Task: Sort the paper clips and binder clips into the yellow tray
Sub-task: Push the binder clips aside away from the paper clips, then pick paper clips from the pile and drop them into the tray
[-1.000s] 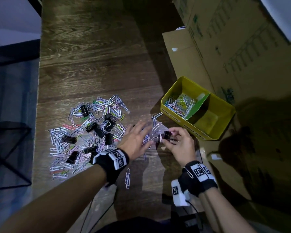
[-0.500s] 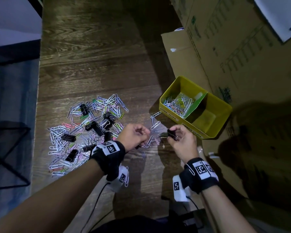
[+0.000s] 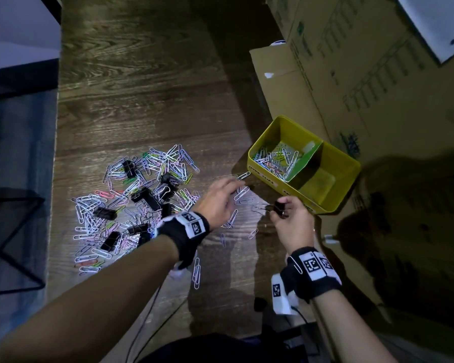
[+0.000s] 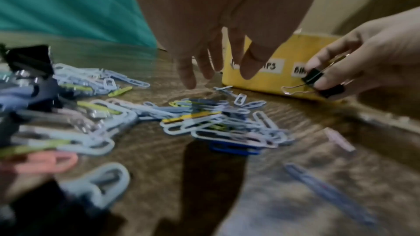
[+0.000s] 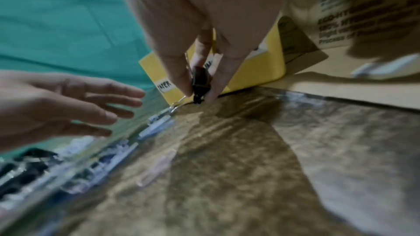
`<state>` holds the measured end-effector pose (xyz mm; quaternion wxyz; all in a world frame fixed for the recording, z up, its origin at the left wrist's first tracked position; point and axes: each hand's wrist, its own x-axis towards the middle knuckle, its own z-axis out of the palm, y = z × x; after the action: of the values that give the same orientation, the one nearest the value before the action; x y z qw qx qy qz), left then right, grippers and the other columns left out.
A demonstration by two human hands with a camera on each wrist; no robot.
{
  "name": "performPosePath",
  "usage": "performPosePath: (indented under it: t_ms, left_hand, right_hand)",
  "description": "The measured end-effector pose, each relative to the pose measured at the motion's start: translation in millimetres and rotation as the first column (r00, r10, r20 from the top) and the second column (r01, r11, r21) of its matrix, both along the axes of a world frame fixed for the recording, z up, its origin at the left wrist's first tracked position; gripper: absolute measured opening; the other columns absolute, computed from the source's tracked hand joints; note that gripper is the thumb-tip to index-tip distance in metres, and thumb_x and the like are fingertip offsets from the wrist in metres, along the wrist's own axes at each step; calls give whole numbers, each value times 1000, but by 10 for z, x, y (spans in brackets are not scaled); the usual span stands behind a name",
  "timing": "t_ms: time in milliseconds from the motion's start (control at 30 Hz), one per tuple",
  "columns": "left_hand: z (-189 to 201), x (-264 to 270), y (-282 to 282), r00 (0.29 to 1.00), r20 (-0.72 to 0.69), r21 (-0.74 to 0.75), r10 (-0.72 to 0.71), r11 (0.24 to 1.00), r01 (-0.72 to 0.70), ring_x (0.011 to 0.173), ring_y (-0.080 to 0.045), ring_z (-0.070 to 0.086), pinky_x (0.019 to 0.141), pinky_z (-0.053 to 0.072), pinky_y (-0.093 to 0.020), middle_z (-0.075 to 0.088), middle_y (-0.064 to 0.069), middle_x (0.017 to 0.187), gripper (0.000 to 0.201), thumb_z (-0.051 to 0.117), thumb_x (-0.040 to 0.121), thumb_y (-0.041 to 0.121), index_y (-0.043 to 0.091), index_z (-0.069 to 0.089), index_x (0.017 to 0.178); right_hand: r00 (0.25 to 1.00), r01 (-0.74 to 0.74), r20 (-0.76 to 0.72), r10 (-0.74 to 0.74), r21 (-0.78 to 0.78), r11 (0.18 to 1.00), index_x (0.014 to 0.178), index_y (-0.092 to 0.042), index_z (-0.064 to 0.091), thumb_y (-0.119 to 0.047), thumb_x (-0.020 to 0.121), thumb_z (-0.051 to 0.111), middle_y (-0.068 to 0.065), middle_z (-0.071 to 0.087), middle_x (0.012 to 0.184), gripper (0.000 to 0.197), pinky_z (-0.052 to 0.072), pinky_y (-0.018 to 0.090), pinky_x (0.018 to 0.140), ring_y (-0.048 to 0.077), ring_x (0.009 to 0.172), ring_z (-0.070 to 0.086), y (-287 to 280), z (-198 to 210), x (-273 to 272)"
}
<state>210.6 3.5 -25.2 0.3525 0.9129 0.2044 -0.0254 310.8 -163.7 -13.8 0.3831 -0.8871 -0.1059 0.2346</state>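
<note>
A heap of coloured paper clips (image 3: 142, 195) mixed with black binder clips (image 3: 146, 199) lies on the wooden table. The yellow tray (image 3: 333, 189) stands to the right, its left compartment holding several paper clips (image 3: 275, 159), a green divider across the middle. My right hand (image 3: 281, 209) pinches a black binder clip (image 3: 279, 206) just in front of the tray; the binder clip (image 4: 312, 77) shows between fingertips, wire handle out, and the binder clip (image 5: 200, 82) hangs above the table. My left hand (image 3: 231, 191) hovers with straight fingers (image 4: 188, 76) over scattered clips, holding nothing.
Large cardboard boxes (image 3: 351, 74) stand behind and right of the tray. Loose paper clips (image 3: 196, 273) lie near my left wrist. The table's left edge (image 3: 57, 179) drops to a blue floor with a black wire frame (image 3: 11, 244).
My left hand has uncurled from a fist and reached right toward the tray. My right hand has kept hold of the binder clip and edged toward the tray.
</note>
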Motion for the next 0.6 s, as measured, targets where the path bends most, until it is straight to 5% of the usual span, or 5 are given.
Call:
performPosePath:
  t_ms: [133,267,433,533,600]
  left_hand:
    - [-117,230,212,943,-283,127,-177,967,220,143,-22,5,112,16,-55,4,1,157,65,48,92,29,29,13,147]
    - [-132,346,232,827,-454,121,-333,896,427,144,-16,-2,114,7,-55,-1,4,157,57,34,97,37,24,10,148]
    - [-198,-102,140,768,-391,179,-507,777,604,144,-13,2,115,4,-51,5,6,157,50,29,99,29,24,16,147]
    - [-170,-367,126,771,-352,193,-531,764,615,144,-15,3,116,5,-50,7,5,157,55,39,96,25,26,18,147]
    - [-121,-481,150,883,-209,243,-419,853,462,142,-20,14,114,10,-47,16,0,155,61,51,90,19,24,26,144]
  right_hand:
    - [995,-46,80,64,-204,978,111,-14,61,-10,82,70,7,62,109,31,47,27,85,24,100,60,-135,-180,6]
    - [957,-128,213,197,-298,946,120,-15,59,-16,81,69,10,52,129,40,43,37,97,28,118,51,-190,-194,-95]
    - [754,-304,488,440,-335,892,93,-16,70,-17,69,77,5,61,100,24,45,38,80,24,94,56,-253,-158,-348]
    - [738,-471,329,589,-373,799,95,-15,69,-17,73,72,5,62,97,22,53,36,75,25,90,60,-194,-245,-525]
    - [728,-554,196,657,-397,732,110,-15,65,-21,81,63,7,57,111,29,51,37,84,27,105,55,-102,-269,-621]
